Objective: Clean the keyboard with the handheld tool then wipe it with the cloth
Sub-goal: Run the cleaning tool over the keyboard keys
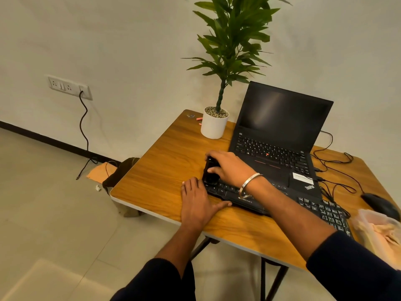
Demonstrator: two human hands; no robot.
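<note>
— What have you got hold of?

— My right hand [230, 168] is curled over the black handheld tool [210, 173], fingers wrapped along its top and thumb on its near side. Its lower end sits on the left end of the black keyboard [282, 198].

— And the other hand?

— My left hand [196, 202] lies flat on the wooden table [165, 170], fingers straight, holding nothing. The thumb reaches out and touches the keyboard's front edge.

— Where's the keyboard?

— Along the near side of the table, just in front of the open laptop [280, 135], whose screen is dark.

— The cloth?

— The peach cloth [382, 231] is bunched at the table's right edge, past the keyboard's number pad. A black mouse [379, 204] lies just behind it.

— Anything else?

— A plant in a white pot [214, 125] stands left of the laptop.
</note>
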